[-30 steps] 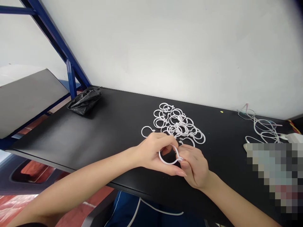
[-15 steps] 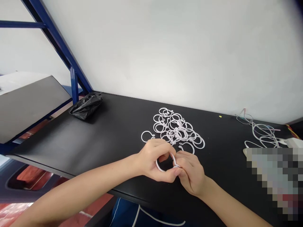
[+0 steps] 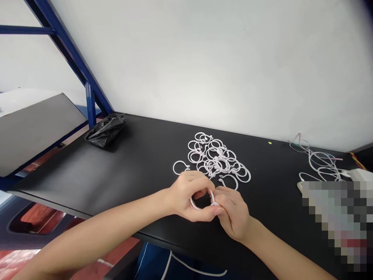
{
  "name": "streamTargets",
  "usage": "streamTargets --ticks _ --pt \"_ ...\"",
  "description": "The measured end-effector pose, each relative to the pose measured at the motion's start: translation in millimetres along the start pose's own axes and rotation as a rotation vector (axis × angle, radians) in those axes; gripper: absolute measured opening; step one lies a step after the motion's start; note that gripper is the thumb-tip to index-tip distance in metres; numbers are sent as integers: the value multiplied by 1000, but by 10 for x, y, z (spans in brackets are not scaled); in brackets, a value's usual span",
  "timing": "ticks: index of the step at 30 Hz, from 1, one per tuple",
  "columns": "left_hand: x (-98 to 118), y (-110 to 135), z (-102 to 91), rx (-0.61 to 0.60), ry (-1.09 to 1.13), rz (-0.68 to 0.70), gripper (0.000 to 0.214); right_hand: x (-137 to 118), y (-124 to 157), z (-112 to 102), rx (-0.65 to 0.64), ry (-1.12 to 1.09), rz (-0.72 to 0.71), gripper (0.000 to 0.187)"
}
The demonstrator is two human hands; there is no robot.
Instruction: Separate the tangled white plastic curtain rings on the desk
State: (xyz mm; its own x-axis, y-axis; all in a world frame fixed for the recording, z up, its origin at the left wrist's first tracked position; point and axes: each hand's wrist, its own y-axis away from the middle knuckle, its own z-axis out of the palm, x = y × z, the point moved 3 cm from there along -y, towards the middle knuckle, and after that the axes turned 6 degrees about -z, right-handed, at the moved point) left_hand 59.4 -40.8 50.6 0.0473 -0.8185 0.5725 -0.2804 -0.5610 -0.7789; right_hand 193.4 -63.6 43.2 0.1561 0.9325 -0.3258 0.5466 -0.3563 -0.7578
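The left hand (image 3: pixel 182 194) and right hand (image 3: pixel 234 212) together clamp a white ring (image 3: pixel 212 196), left thumb (image 3: pixel 207 214) now hiding its lower edge, bare a second ago; loose rings (image 3: pixel 214 165) lie at twelve o'clock.

Bright, soft light covers the wall (image 3: pixel 186 74); the desk (image 3: pixel 72 179) shows pale sheen at left, the floor (image 3: pixel 20 258) glare. Pixel blocks (image 3: pixel 335 217) mask the lower right; the top-right corner is dark.

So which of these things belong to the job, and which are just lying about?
Seemingly in the job:
white ring, held in the left hand and right hand
loose white rings beyond the hands

Apparently just lying about:
black plastic bag
tangled cables
yellow speck
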Motion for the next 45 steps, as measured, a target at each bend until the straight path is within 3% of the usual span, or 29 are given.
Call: streamTargets --ticks 17,24,36,41,45 --pt "-4 7 -46 -40 -81 12 31 21 57 27 18 6 17 24" --pt "-46 -42 -86 -50 -185 78 30 88 50 38 48 17 48 26" --pt "-237 -94 -267 16 -317 17 23 189 185 70 99 -71 321 32" --pt "-348 -145 -415 99 -391 -103 27 155 125 101 13 34 230 37" --pt "-584 -194 -684 240 -559 -386 31 119 -14 212 -106 182 42 37"
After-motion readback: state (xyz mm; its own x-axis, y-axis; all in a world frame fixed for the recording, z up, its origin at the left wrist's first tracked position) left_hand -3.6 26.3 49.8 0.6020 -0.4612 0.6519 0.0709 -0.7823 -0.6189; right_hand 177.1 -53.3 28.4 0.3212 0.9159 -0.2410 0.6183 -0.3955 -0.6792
